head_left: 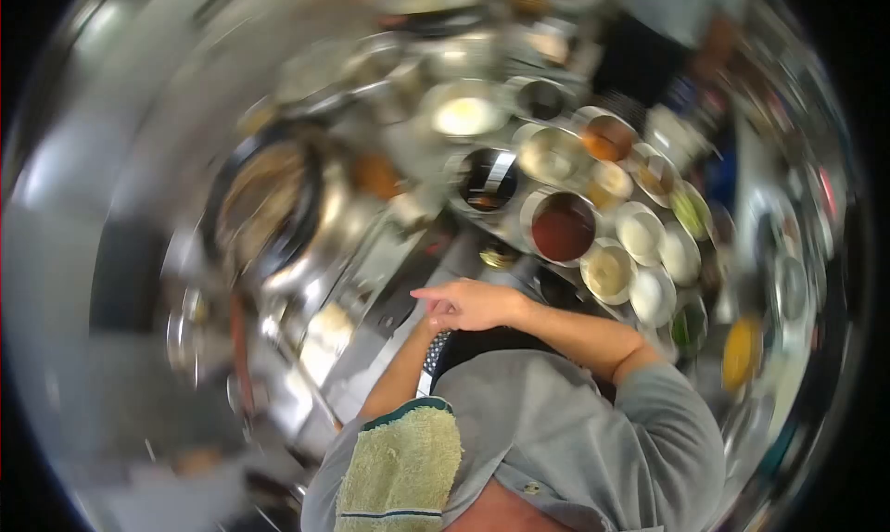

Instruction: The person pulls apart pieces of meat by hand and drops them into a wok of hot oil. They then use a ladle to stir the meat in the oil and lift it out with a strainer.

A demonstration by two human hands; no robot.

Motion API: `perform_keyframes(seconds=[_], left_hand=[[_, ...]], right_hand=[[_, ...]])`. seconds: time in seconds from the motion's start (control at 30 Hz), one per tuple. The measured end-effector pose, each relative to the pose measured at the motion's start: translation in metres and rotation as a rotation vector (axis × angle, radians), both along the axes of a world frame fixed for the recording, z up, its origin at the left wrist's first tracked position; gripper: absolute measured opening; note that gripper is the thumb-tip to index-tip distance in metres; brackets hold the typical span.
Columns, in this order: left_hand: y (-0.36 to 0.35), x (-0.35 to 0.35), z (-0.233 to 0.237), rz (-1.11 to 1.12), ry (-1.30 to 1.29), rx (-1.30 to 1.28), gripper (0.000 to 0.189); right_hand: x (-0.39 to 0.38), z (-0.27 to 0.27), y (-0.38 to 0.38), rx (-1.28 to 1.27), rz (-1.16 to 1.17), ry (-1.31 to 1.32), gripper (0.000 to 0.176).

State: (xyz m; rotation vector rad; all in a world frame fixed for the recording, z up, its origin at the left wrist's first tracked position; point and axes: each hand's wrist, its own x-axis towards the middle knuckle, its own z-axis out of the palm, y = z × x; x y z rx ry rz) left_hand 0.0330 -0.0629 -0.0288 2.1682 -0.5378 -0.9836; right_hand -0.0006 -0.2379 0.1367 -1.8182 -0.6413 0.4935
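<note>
In the head view I see the right hand [468, 305] near the centre, reaching across the chest towards 9 o'clock, fingers bent close together and the index stretched out; I cannot tell whether it grips anything. The left hand is hidden beneath it, only its forearm rising from 7 o'clock, so its grip I cannot tell either. Nearest lie a small dark jar [499, 252] at 1 o'clock of the right hand, a bowl of dark red sauce [563, 226] beyond it, and a blurred wok [269, 208] at 10 o'clock.
</note>
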Motion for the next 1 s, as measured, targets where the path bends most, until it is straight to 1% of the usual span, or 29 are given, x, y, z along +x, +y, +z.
perform_keyframes(seconds=[0.03, 0.07, 0.1, 0.13, 0.17, 0.23, 0.27, 0.3, 0.33, 0.37, 0.4, 0.43, 0.47, 0.53, 0.57, 0.6, 0.63, 0.67, 0.7, 0.73, 0.77, 0.8, 0.83, 0.87, 0.9, 0.93, 0.97, 1.0], left_hand=[[-0.014, 0.02, -0.034, -0.015, -0.135, 0.042, 0.074], [-0.029, 0.04, -0.068, -0.023, -0.271, 0.092, 0.076], [-0.041, 0.064, -0.115, -0.138, -0.809, 0.19, 0.081], [-0.047, 0.081, -0.132, -0.296, -1.017, 0.406, 0.089], [-0.052, 0.1, -0.15, -0.279, -0.91, 0.346, 0.094], [-0.063, 0.13, -0.184, -0.365, -0.821, 0.558, 0.1], [-0.063, 0.144, -0.192, -0.514, -0.751, 0.524, 0.103], [-0.068, 0.134, -0.168, -0.464, -0.734, 0.501, 0.103], [-0.072, 0.139, -0.175, -0.482, -0.719, 0.496, 0.101], [-0.074, 0.146, -0.187, -0.477, -0.695, 0.497, 0.099], [-0.087, 0.146, -0.187, -0.523, -0.612, 0.599, 0.093], [-0.096, 0.151, -0.184, -0.56, -0.533, 0.714, 0.087], [-0.1, 0.159, -0.194, -0.779, -0.542, 0.747, 0.077], [-0.126, 0.172, -0.236, -1.188, -0.557, 0.8, 0.061], [-0.139, 0.152, -0.263, -1.437, -0.521, 0.368, 0.06], [-0.153, 0.119, -0.254, -1.665, -0.534, -0.081, 0.059], [-0.189, 0.064, -0.224, -1.936, -0.561, 0.526, 0.054], [-0.199, 0.006, -0.178, -1.626, -0.375, 0.338, 0.05], [-0.212, -0.052, -0.154, -1.619, -0.254, 0.088, 0.045], [-0.227, -0.124, -0.078, -1.716, -0.083, -0.042, 0.036], [-0.23, -0.178, -0.035, -1.594, 0.249, -0.164, 0.028], [-0.236, -0.229, -0.007, -1.559, 0.417, -0.288, 0.025], [-0.24, -0.275, 0.03, -1.424, 0.615, -0.146, 0.027], [-0.248, -0.312, 0.053, -1.381, 0.683, -0.15, 0.03], [-0.255, -0.344, 0.072, -1.287, 0.759, -0.205, 0.03], [-0.261, -0.374, 0.082, -1.147, 0.769, -0.208, 0.028], [-0.269, -0.399, 0.074, -1.006, 0.809, -0.251, 0.026], [-0.272, -0.416, 0.078, -0.983, 0.817, -0.277, 0.025]], right_hand=[[-0.013, -0.005, -0.027, 0.024, -0.151, 0.021, 0.053], [-0.022, -0.01, -0.053, -0.048, -0.326, -0.021, 0.052], [-0.038, -0.008, -0.081, -0.031, -0.469, 0.044, 0.051], [-0.061, -0.008, -0.102, -0.078, -0.623, 0.045, 0.052], [-0.092, -0.007, -0.117, -0.133, -0.772, 0.064, 0.053], [-0.166, 0.003, -0.127, 0.043, -1.102, 0.362, 0.053], [-0.207, 0.006, -0.125, 0.064, -1.247, 0.394, 0.052], [-0.249, -0.001, -0.12, 0.107, -1.408, 0.376, 0.049], [-0.288, -0.002, -0.108, 0.088, -1.559, 0.395, 0.048], [-0.322, 0.006, -0.093, 0.046, -1.724, 0.517, 0.047], [-0.356, 0.009, -0.074, 0.056, -1.909, 0.528, 0.044], [-0.393, 0.003, -0.058, -0.039, -2.084, 0.523, 0.045], [-0.417, 0.011, -0.043, -0.078, -2.236, 0.521, 0.043], [-0.473, 0.004, -0.038, -0.199, -2.478, 0.581, 0.041], [-0.491, -0.002, -0.044, -0.436, -2.521, 0.584, 0.04], [-0.508, -0.007, -0.05, -0.68, -2.544, 0.584, 0.039], [-0.527, -0.015, -0.056, -0.928, -2.546, 0.582, 0.039], [-0.546, -0.038, -0.064, -1.037, -2.482, 0.466, 0.036], [-0.564, -0.069, -0.076, -1.144, -2.402, 0.346, 0.033], [-0.574, -0.085, -0.091, -1.242, -2.304, 0.218, 0.03], [-0.561, -0.066, -0.096, -1.084, -2.143, 0.326, 0.029], [-0.539, -0.042, -0.099, -0.949, -1.955, 0.411, 0.029], [-0.537, -0.064, -0.102, -1.075, -2.086, 0.348, 0.027], [-0.541, -0.086, -0.103, -1.19, -2.22, 0.27, 0.027], [-0.539, -0.087, -0.103, -1.138, -2.259, 0.28, 0.027], [-0.542, -0.086, -0.104, -1.086, -2.292, 0.3, 0.028], [-0.547, -0.081, -0.106, -1.048, -2.246, 0.322, 0.031], [-0.551, -0.073, -0.103, -1.006, -2.203, 0.355, 0.036]])
